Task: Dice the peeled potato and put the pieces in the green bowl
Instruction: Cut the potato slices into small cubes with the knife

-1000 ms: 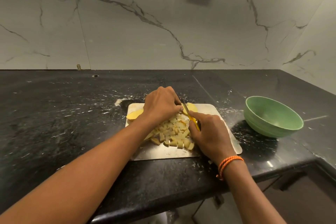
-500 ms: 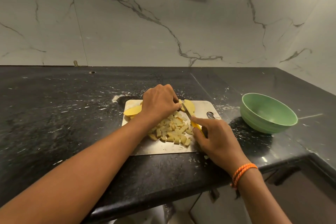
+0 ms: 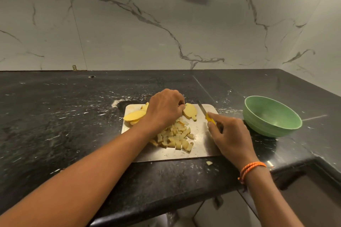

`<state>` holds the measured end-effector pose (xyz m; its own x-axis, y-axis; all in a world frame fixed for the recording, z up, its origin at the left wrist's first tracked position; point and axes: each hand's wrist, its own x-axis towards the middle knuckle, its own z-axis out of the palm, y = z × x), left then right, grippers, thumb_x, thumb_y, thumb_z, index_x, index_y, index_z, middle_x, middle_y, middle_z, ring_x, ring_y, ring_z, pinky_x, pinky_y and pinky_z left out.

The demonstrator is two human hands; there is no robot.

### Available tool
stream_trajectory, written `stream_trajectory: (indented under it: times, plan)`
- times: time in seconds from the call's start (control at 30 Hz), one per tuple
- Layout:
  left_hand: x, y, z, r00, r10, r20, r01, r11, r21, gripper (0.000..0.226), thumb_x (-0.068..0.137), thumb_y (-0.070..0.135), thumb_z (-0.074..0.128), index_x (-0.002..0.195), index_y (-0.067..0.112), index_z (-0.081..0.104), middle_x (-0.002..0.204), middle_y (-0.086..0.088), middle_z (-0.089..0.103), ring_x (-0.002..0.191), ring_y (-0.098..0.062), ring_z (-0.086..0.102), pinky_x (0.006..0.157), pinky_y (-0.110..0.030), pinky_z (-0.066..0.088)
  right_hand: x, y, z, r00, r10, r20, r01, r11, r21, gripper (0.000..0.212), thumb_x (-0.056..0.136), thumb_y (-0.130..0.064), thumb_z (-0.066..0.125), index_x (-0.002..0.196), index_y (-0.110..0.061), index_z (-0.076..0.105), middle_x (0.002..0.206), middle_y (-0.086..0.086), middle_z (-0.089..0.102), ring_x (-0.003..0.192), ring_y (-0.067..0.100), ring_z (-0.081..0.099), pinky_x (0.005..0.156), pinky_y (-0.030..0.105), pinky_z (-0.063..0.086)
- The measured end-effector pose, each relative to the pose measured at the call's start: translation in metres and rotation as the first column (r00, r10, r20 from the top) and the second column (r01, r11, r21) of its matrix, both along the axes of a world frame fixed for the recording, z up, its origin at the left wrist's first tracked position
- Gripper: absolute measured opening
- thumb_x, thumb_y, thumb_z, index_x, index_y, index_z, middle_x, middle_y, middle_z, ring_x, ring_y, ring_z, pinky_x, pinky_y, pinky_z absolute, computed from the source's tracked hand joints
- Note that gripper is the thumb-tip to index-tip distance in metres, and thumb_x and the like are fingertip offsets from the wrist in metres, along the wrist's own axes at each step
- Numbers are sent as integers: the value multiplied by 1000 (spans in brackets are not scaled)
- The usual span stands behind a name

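**Head view: knife drawn off the pile**

Head view shows the right hand [image 3: 230, 134] now right of the dice [image 3: 175, 137], where a second ago it worked over them. Its grip is closed round the yellow-handled knife [image 3: 205, 114], blade clear of the potato. A cutting pass looks finished. The left hand [image 3: 164, 109], fingers curled, rests on uncut slices [image 3: 190, 111] behind the dice, on the board [image 3: 201, 145]. Dice are pale, uneven cubes. The bowl [image 3: 272, 116], well right of the dice on the desk [image 3: 55, 116], holds nothing yet.
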<state>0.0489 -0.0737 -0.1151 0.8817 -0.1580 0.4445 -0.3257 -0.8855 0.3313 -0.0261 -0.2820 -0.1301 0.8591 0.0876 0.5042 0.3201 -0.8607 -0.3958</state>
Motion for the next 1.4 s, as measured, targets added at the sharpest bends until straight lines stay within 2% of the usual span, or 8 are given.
stream_trajectory:
  times: [0.13,0.27,0.4,0.63,0.8,0.9,1.13,1.4]
  plan:
    - [7,1,2,985,-137,-101,144,988,63,48,101,14,66,143,38,63,147,9,63,133,-20,58,101,-44,56,1,2,-3,1000,25,-3,-26,999,-37,38,96,-32,64,133,-29,65,76,-3,70,68,20,60,63,38,52]
    - [13,-1,1,957,-185,-225,219,967,134,57,100,14,65,147,46,58,156,14,54,141,-18,50,107,-44,51,-1,0,-3,999,33,-26,-33,999,-2,36,96,-32,65,131,-30,66,59,-20,49,58,8,45,56,32,44]
    - [15,5,3,963,-211,-171,238,958,159,43,96,33,67,137,46,67,145,14,62,130,-15,53,102,-39,47,0,-7,-3,998,-58,10,57,994,98,32,95,-28,67,127,-26,70,54,-13,50,51,9,45,52,34,43]
    - [7,-7,-6,997,-69,30,64,985,158,42,92,56,72,130,36,74,124,11,72,114,-13,58,88,-33,42,-9,4,2,990,-134,52,136,990,-32,23,95,-28,63,115,-20,72,65,-3,61,61,26,59,56,37,49]
    - [10,0,-3,999,-24,-35,25,998,56,39,95,42,73,132,31,74,126,8,74,113,-17,66,87,-35,54,-13,8,1,984,-175,43,178,979,-98,24,96,-31,60,115,-20,70,76,5,70,72,34,65,58,38,47]
    - [16,8,-4,997,33,-68,-33,999,8,29,96,26,74,125,26,78,121,6,78,94,-18,70,73,-31,53,-15,13,1,983,-180,42,184,972,-144,26,98,-33,57,119,-22,68,88,8,74,80,35,68,60,37,46]
    - [17,2,-8,996,6,-93,-11,999,-53,21,92,17,80,112,25,83,105,6,81,80,-13,72,72,-33,63,-15,34,-1,993,-117,30,121,964,-237,27,99,-31,54,120,-21,67,85,8,72,77,31,67,59,35,40]
    - [17,6,-5,996,-17,-89,10,996,-88,21,90,19,78,110,23,84,104,7,81,56,-2,55,67,-33,63,-17,26,2,987,-149,52,155,981,-117,25,98,-27,57,116,-15,70,86,10,74,77,30,67,64,39,51]
